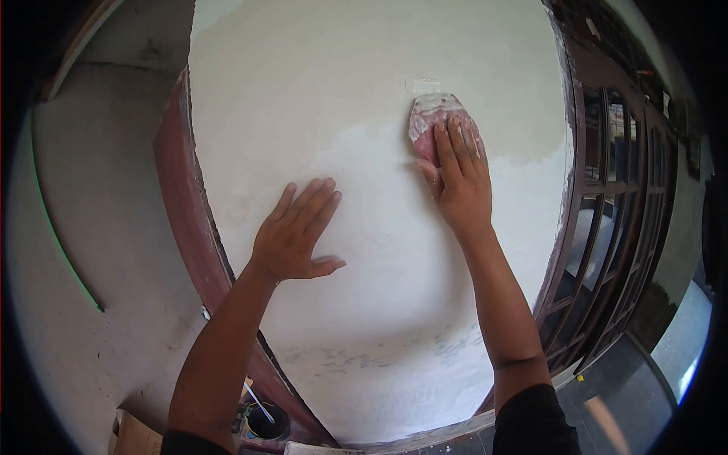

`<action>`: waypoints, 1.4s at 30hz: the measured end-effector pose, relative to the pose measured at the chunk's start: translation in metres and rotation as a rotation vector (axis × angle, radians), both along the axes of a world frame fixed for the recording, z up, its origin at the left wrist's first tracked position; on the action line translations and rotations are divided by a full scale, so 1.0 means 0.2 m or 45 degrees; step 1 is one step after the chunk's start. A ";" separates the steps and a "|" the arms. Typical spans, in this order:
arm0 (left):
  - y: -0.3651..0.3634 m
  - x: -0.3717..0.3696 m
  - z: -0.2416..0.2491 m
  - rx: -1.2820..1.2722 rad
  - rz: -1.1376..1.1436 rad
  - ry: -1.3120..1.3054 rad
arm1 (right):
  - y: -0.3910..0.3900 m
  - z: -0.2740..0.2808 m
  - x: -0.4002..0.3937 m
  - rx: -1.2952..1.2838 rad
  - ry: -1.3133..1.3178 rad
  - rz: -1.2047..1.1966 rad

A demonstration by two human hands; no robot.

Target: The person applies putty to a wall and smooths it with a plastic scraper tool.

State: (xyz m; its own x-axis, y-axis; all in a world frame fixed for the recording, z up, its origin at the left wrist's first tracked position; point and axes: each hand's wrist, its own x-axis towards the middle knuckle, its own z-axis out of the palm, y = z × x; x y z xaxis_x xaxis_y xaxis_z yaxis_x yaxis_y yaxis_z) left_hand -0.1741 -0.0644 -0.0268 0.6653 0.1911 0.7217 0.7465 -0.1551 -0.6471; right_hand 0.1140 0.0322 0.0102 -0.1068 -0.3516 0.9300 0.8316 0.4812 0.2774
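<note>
A pale wall panel [364, 243] fills the middle of the view, bright white below and greyer above. My right hand [461, 178] presses a flat pink piece [430, 125] against it, thumb at the lower left edge and fingers over its face. White paste is smeared over the pink piece, thickest along its top, and I cannot tell whether it is cloth or plastic. A small wet-looking smear [422, 85] shows just above it. Lower and to the left, my left hand [297, 231] lies against the panel, fingers stretched and thumb spread, holding nothing.
Dark-framed glass panes [599, 197] run along the right. A reddish-brown frame [189, 197] borders the panel's left side. At the lower left stand a dark pot [267, 422] with a white stick in it and a cardboard box [135, 436]. A green line [57, 235] hangs at far left.
</note>
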 end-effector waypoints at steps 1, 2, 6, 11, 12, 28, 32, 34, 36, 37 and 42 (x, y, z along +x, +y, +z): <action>0.01 -0.01 0.00 -0.001 0.009 0.015 | 0.00 0.05 0.00 0.025 0.008 0.024; 0.02 -0.01 0.00 0.002 0.018 0.027 | 0.01 0.09 -0.01 0.026 0.006 0.022; 0.01 -0.01 0.00 -0.043 0.019 0.012 | 0.02 0.07 0.01 -0.035 0.006 -0.024; 0.00 0.00 0.00 -0.056 0.031 0.004 | 0.00 -0.02 0.06 -0.022 -0.044 0.001; 0.00 0.00 0.00 -0.058 0.030 0.004 | -0.03 0.04 0.04 -0.004 -0.036 0.004; 0.01 0.00 0.01 -0.047 0.039 0.006 | 0.01 0.17 0.05 -0.019 -0.066 0.005; 0.01 0.00 0.00 -0.036 0.042 0.011 | 0.00 -0.04 0.12 -0.093 -0.106 -0.067; 0.01 0.00 0.00 -0.032 0.040 0.009 | 0.00 -0.06 0.13 -0.091 -0.134 -0.062; 0.01 0.00 0.00 -0.033 0.038 0.013 | -0.01 -0.01 0.14 -0.058 -0.107 -0.029; 0.01 0.00 0.00 -0.040 0.045 0.011 | -0.01 0.04 0.13 -0.061 -0.105 -0.029; 0.01 0.00 0.00 -0.050 0.055 0.014 | 0.03 0.07 0.08 -0.145 -0.071 -0.045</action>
